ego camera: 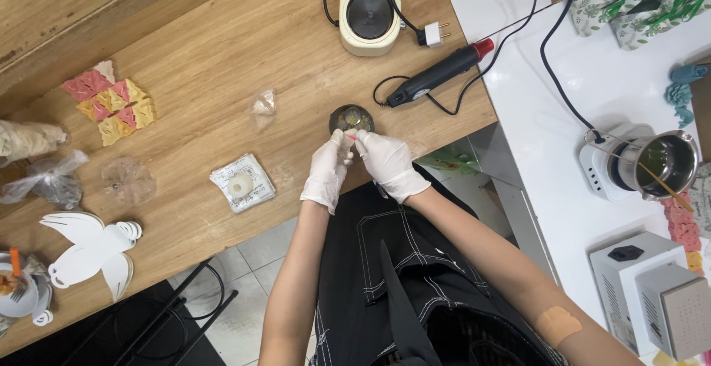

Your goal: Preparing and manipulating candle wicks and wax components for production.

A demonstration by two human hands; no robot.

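Note:
Both my hands wear white gloves and meet at the front edge of the wooden table (pixel 222 77). My left hand (pixel 328 168) and my right hand (pixel 385 160) pinch a tiny pinkish object (pixel 352 136) between their fingertips; what it is I cannot tell. Just beyond the fingertips stands a small dark round jar (pixel 351 118) with yellowish contents. A black heat tool (pixel 437 75) with a red tip lies to the right of the jar.
A cream hot plate (pixel 369 17) stands at the table's far edge. Pink and yellow wafer pieces (pixel 112 102), a white sachet (pixel 242 182), plastic bags (pixel 49 181) and white paper wings (pixel 89 247) lie left. On the white counter (pixel 548 144) a metal pot (pixel 661 160) sits on a warmer.

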